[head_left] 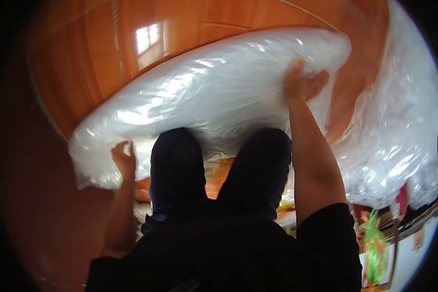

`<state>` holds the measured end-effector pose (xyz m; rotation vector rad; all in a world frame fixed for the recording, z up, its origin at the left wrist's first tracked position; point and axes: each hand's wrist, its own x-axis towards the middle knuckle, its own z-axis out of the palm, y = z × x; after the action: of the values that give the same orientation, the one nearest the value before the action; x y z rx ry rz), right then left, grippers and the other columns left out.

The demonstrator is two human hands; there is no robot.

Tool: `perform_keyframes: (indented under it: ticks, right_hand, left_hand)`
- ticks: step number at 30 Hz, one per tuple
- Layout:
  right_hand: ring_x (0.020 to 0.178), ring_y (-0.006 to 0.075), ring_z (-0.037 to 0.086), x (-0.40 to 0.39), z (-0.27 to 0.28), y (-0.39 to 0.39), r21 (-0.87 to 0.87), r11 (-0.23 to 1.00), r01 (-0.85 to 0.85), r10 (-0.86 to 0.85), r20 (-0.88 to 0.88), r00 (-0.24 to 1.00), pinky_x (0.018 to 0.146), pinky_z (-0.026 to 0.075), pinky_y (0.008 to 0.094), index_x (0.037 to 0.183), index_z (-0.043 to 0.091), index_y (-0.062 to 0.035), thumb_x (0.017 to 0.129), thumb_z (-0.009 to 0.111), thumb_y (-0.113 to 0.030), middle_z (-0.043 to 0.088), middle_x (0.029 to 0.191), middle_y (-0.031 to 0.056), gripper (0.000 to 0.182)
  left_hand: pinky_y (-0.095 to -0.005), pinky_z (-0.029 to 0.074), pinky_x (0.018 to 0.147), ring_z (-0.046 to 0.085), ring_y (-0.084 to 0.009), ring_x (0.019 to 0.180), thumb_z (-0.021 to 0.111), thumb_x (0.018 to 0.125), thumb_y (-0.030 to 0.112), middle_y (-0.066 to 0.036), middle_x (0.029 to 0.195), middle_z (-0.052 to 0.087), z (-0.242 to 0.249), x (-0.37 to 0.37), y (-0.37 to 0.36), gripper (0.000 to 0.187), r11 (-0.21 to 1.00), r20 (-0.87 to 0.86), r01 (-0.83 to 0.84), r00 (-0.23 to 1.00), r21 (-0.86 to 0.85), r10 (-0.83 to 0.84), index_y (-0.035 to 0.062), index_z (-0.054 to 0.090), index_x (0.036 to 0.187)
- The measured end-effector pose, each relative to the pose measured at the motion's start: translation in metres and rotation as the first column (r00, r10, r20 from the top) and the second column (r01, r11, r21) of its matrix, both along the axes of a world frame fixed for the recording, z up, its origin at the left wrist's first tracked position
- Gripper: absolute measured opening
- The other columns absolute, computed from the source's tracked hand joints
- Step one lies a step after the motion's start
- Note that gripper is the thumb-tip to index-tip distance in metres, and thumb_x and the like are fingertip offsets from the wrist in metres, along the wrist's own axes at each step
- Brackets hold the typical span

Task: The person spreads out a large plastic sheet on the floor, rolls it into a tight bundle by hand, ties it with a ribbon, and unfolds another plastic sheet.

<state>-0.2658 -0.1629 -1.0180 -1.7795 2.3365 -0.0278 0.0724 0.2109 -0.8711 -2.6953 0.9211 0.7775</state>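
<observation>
A long bundle of clear plastic sheeting [194, 87] lies slantwise across the floor, just beyond my knees, its surface wrinkled and shiny. At the bundle's near left end, my left hand [124, 156] is closed, thumb against fingers, with a bit of the plastic appearing between them. Toward the right end, my right hand [304, 85] lies against the sheeting with thumb and fingers apart. Motion blurs its fingertips a little. My two knees [177, 146] in dark trousers touch or nearly touch the bundle's near side.
Another large heap of clear plastic [394, 141] spreads along the right. Glossy orange-brown floor tiles [92, 53] reach beyond the bundle, reflecting a window. A dark red surface [39, 194] is on the left. A green plastic bag [374, 248] and assorted clutter stand at the lower right.
</observation>
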Motion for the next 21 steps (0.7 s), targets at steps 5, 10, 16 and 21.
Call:
perform_keyframes:
  ticks: [5, 10, 16, 21]
  right_hand:
    - [0.112, 0.0317, 0.037, 0.008, 0.023, -0.008, -0.165, 0.979, -0.124, 0.132, 0.041, 0.99, 0.093, 0.03, 0.0424, 0.115, 0.041, -0.0054, 0.062, 0.065, -0.057, 0.043, 0.113, 0.0144, 0.078]
    - [0.102, 0.0309, 0.043, 0.009, 0.029, -0.012, -0.253, 0.96, -0.117, 0.134, 0.053, 0.99, 0.085, 0.035, 0.0417, 0.108, 0.046, -0.0085, 0.059, 0.069, -0.054, 0.047, 0.103, 0.0126, 0.07]
    - [0.104, 0.0297, 0.048, -0.02, 0.142, 0.001, -0.061, 0.911, -0.407, 0.411, 0.2, 0.889, 0.08, 0.042, 0.0374, 0.107, 0.052, -0.0045, 0.063, 0.067, -0.055, 0.054, 0.106, 0.0173, 0.068]
    - [0.109, 0.03, 0.048, -0.02, 0.125, 0.024, 0.539, 0.752, -0.379, 0.296, 0.238, 0.925, 0.088, 0.04, 0.0355, 0.116, 0.048, -0.0008, 0.062, 0.068, -0.058, 0.052, 0.115, 0.0177, 0.081]
  left_hand:
    - [-0.0568, 0.017, 0.102, 0.026, -0.0262, 0.128, 0.067, 0.067, 0.014, -0.006, 0.135, 0.034, 0.023, -0.149, -0.212, 0.061, 0.588, -0.481, 0.756, 0.417, -0.287, -0.771, 0.0232, 0.047, 0.124]
    - [-0.0596, 0.006, 0.103, -0.002, -0.0244, 0.137, 0.07, 0.067, 0.028, 0.003, 0.148, 0.004, -0.06, -0.162, -0.237, 0.09, 0.198, -0.456, 0.953, 0.074, -0.23, -0.887, 0.0369, 0.018, 0.139]
    - [-0.0602, 0.0, 0.103, -0.009, -0.0261, 0.136, 0.07, 0.069, 0.029, -0.001, 0.149, -0.001, -0.058, -0.161, -0.244, 0.088, 0.198, -0.522, 0.963, 0.076, -0.182, -0.85, 0.0358, 0.016, 0.139]
    - [-0.053, -0.005, 0.106, -0.009, -0.0236, 0.136, 0.07, 0.068, 0.029, -0.001, 0.149, -0.001, -0.032, -0.165, -0.248, 0.087, 0.173, -0.548, 0.967, 0.044, -0.187, -0.835, 0.0324, 0.02, 0.139]
